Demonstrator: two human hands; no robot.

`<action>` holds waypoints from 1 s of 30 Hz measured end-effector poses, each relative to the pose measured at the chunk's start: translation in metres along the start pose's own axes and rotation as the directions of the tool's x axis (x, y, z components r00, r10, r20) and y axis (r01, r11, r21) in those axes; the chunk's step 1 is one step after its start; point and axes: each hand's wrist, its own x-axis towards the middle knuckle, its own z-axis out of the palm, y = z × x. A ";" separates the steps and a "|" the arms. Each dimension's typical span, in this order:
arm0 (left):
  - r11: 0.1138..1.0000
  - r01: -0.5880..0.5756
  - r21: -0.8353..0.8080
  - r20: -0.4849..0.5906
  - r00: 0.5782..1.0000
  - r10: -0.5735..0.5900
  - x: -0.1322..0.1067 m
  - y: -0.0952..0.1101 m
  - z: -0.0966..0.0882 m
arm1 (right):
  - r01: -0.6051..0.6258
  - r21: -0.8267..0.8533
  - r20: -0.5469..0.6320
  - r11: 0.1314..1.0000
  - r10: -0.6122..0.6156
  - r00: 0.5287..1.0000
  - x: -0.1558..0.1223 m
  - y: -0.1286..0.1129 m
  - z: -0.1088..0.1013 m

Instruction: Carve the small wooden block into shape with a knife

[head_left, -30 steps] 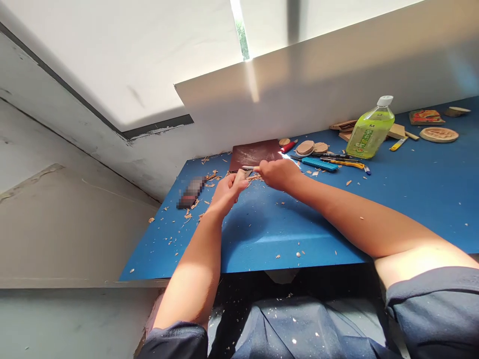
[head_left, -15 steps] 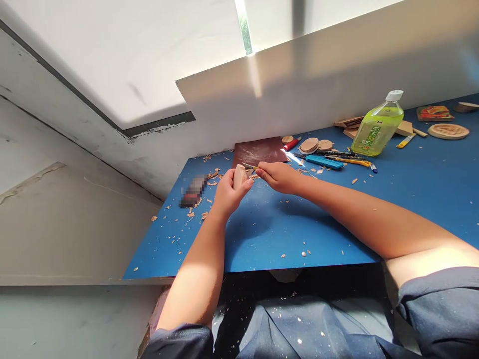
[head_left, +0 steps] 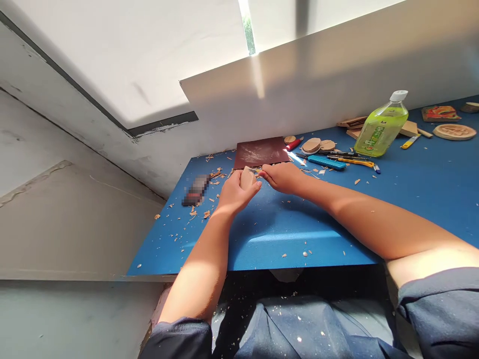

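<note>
My left hand [head_left: 235, 191] is closed around a small pale block of wood [head_left: 247, 178], its thumb along the near side. In my right hand [head_left: 281, 177] is a slim carving knife [head_left: 256, 170], with the fingers wrapped about its handle. The blade lies against the upper edge of the wood, and its tip is hard to make out. Both hands are above the blue table [head_left: 277, 244], just in front of a dark red sheet of sandpaper [head_left: 261, 151]. Wood shavings [head_left: 206, 214] are scattered to the left of my left hand.
A bottle of yellow-green liquid [head_left: 381, 127] stands at the back right. Near it lie a blue cutter [head_left: 326, 162], a yellow cutter [head_left: 355, 162], a red-handled knife [head_left: 294, 144] and round wood pieces [head_left: 311, 145]. A carved wooden disc [head_left: 454, 132] is farther right. A blurred dark object [head_left: 196, 190] lies left.
The wood block has turned in my left hand, showing more of its broad face. The knife has shifted slightly along its top edge, and the whole view has moved a little.
</note>
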 end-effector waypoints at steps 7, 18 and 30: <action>0.999 0.003 -0.050 -0.135 0.991 -0.010 -0.002 0.006 0.000 | -0.122 -0.022 -0.035 0.992 0.121 0.992 0.008 0.026 -0.004; 0.955 -0.290 -0.064 0.357 0.887 0.294 -0.017 0.023 0.013 | -0.129 0.002 0.053 0.992 0.129 0.990 0.012 0.004 0.017; 0.612 0.242 -0.753 0.581 0.683 0.443 -0.014 0.025 0.016 | -0.089 -0.078 0.125 0.993 0.098 0.987 0.044 -0.019 0.011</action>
